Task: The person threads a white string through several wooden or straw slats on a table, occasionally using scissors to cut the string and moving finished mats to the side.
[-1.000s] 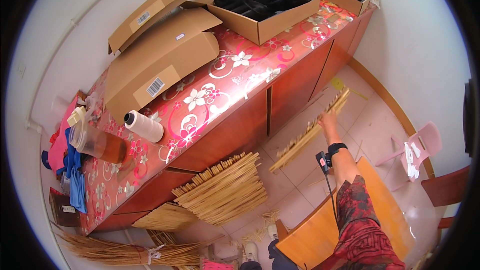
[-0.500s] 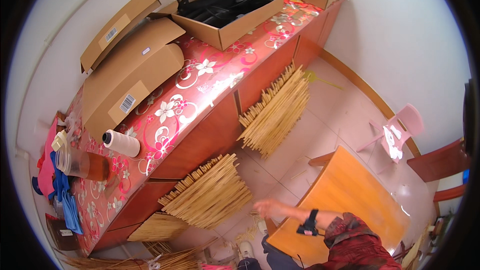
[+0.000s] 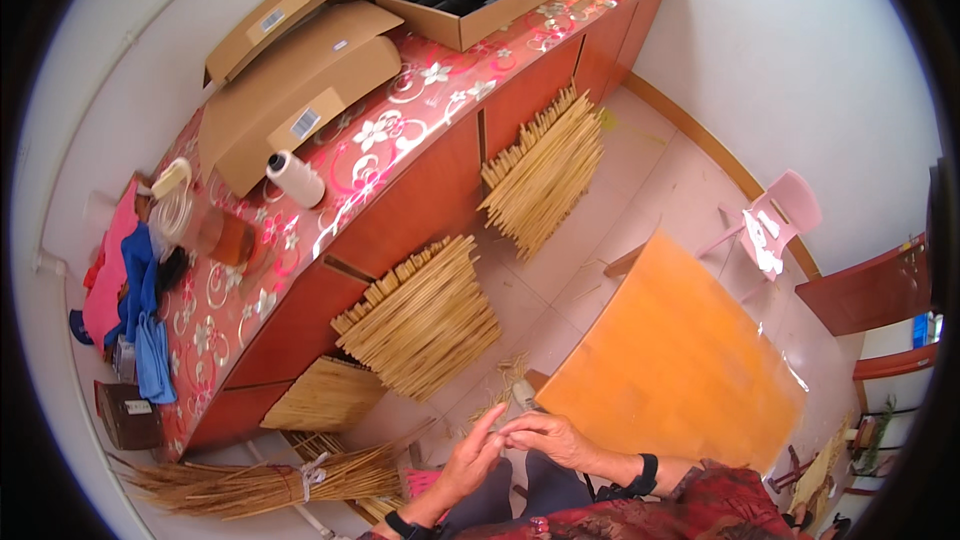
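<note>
My left hand (image 3: 472,458) and my right hand (image 3: 552,438) meet above my lap, just short of the wooden table's near corner. On the left, the fingers stretch upward and lie apart from the palm. The right fingers are bent and closed together at the left fingertips; whatever they hold, if anything, is too small to make out. Nearest the hands on the floor are cut straw scraps (image 3: 513,372). Beyond them, a sheaf of trimmed stalks (image 3: 425,325) leans against the red cabinet. To the left lies a long bundle of thin stalks (image 3: 250,480), tied with white cord.
An orange wooden table (image 3: 680,360) fills the right side. Another stalk sheaf (image 3: 545,175) leans farther along the cabinet. On the flowered counter (image 3: 400,105) stand cardboard boxes (image 3: 300,90), a thread cone (image 3: 295,180) and a jug (image 3: 215,230). A pink chair (image 3: 785,205) stands beyond.
My right hand has come back from beyond the table's corner toward my body. My left hand has entered the view and now touches it. The whole view has shifted.
</note>
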Demonstrator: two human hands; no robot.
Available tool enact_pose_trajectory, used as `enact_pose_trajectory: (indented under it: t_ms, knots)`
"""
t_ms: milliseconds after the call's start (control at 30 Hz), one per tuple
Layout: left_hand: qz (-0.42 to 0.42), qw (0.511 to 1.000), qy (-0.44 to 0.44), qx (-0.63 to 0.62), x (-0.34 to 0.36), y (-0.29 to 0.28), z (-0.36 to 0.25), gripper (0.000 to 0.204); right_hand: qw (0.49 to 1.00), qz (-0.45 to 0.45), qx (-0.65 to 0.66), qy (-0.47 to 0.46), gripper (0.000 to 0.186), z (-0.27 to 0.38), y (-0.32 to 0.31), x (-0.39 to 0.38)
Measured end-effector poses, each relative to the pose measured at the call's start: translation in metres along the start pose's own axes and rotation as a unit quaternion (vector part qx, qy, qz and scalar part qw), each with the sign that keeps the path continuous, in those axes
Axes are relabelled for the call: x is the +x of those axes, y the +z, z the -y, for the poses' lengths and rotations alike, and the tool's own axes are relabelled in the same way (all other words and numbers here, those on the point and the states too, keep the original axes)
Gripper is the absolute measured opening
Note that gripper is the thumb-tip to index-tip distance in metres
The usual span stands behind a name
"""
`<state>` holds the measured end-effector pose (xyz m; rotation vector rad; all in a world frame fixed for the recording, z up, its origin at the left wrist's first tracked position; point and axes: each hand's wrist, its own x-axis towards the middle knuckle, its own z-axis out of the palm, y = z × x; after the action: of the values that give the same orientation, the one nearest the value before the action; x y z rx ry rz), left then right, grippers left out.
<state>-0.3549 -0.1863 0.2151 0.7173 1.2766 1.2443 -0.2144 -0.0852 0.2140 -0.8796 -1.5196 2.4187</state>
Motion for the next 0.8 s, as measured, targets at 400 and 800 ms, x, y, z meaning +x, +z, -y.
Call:
enact_pose_trajectory:
  t_ms: [400,800]
  knots:
    - [-0.197,0.939,0.086,0.267,0.024,-0.117,0.082,0.028,0.948,-0.244,0.2,-0.049,0.015,-0.028,-0.012,-0.053]
    - [-0.416,0.757,-0.068,0.499,0.14,-0.302,0.15,0.064,0.928,-0.227,0.076,0.285,0.013,-0.15,-0.049,-0.183]
